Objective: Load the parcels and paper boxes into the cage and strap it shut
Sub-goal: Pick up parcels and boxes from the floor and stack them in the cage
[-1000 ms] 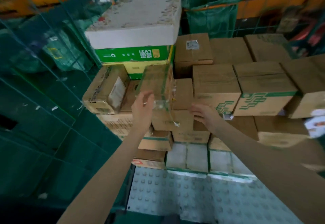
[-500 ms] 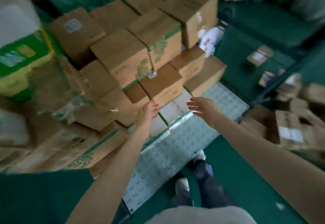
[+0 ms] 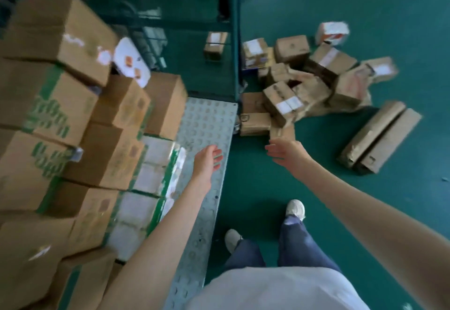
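Stacked cardboard boxes (image 3: 104, 154) fill the cage at the left, standing on its studded metal floor plate (image 3: 207, 124). A green cage post (image 3: 235, 42) rises at the plate's far corner. My left hand (image 3: 209, 161) hovers over the plate's front edge, fingers relaxed, holding nothing. My right hand (image 3: 286, 151) reaches out over the green floor, fingers straight, empty. A heap of loose parcels (image 3: 304, 86) lies on the floor just beyond my right hand. Two long brown parcels (image 3: 379, 137) lie side by side further right.
A white flat parcel (image 3: 130, 62) leans between the stacked boxes. A single small box (image 3: 215, 44) sits on the floor behind the post. A white and orange parcel (image 3: 332, 32) lies at the heap's far side. My feet (image 3: 295, 208) stand on green floor beside the plate.
My view swung from the cage stack to the right and down to the floor heap. Both hands left the stacked boxes and now hang empty, the right one moving toward the loose parcels.
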